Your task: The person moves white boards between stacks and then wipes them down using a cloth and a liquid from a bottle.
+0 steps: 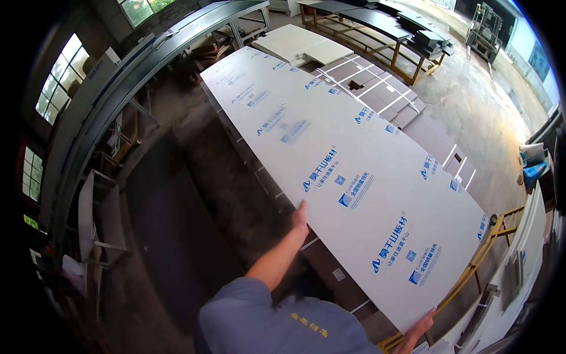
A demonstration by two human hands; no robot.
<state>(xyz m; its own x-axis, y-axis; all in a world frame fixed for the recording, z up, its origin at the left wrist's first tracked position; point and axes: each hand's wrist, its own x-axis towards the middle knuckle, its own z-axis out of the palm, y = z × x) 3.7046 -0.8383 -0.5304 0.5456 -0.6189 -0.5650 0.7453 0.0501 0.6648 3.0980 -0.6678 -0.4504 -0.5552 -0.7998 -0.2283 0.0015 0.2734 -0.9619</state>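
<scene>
Two hands [300,219] [420,326], fingers [303,206] in grip on white panel [348,159], strapped boards [391,94] just beyond.

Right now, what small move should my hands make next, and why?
Perhaps slide your left hand a little farther along the white board: it holds the long edge, your right hand is at the near end, and no hand supports the far end.

Strapped boards [386,94] lie right of the panel [386,150], a forklift [484,35] beyond.
</scene>
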